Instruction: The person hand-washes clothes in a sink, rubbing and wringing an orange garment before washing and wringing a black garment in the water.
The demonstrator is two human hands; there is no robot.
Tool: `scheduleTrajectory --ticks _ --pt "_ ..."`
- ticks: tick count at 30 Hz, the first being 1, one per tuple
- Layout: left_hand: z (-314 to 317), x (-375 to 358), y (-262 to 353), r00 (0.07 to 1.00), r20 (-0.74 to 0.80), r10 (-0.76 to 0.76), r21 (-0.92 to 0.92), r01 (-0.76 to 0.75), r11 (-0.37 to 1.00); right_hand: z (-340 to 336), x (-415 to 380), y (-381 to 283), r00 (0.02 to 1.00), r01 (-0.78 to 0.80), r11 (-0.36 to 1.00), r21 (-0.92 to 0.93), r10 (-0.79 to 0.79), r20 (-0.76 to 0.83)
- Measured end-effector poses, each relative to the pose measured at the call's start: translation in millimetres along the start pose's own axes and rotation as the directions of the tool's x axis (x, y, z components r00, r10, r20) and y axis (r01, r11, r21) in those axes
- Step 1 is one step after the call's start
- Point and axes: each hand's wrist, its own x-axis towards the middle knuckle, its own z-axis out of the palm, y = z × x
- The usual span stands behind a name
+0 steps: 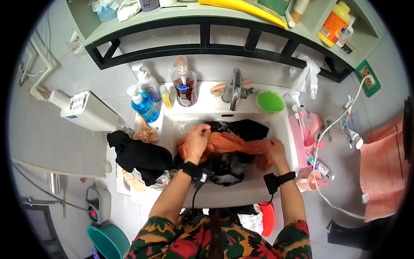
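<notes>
An orange garment is stretched across the white sink, over wet black clothes in sudsy water. My left hand is closed on the garment's left part. At its other end, my right hand grips the cloth by the sink's right side. The fingers of both hands are partly hidden. Each wrist wears a black strap with a small device and cable. Behind the sink basin stands a chrome faucet.
Dry black clothing is piled on the left ledge. A blue pump bottle and a red-brown soap bottle stand at the back left. A green bowl sits at the back right. A white cable hangs at right.
</notes>
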Motion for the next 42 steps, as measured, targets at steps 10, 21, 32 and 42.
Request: scheduleTrajectory --ticks 10,21,32,42 --pt "31.4 -32.3 24.7 0.984 0.0 -0.179 0.791 0.109 0.602 117.9 5.2 10.6 0.772 0.635 0.745 -0.201 -0.609 0.183" --pt "62.1 -31.1 63.2 0.91 0.306 0.281 0.308 -0.373 0.875 142.5 6.5 24.5 0.756 -0.616 0.163 0.77 -0.15 0.637" --pt "12.7 -6.2 -20.5 0.989 -0.038 -0.144 0.437 0.146 0.887 126.6 10.9 50.5 0.871 -0.471 0.444 0.762 0.1 0.48" --pt "80.4 -34.7 51.2 0.933 0.337 0.129 0.349 -0.251 0.903 110.9 4.7 1.8 0.645 -0.762 -0.245 0.599 -0.209 0.735"
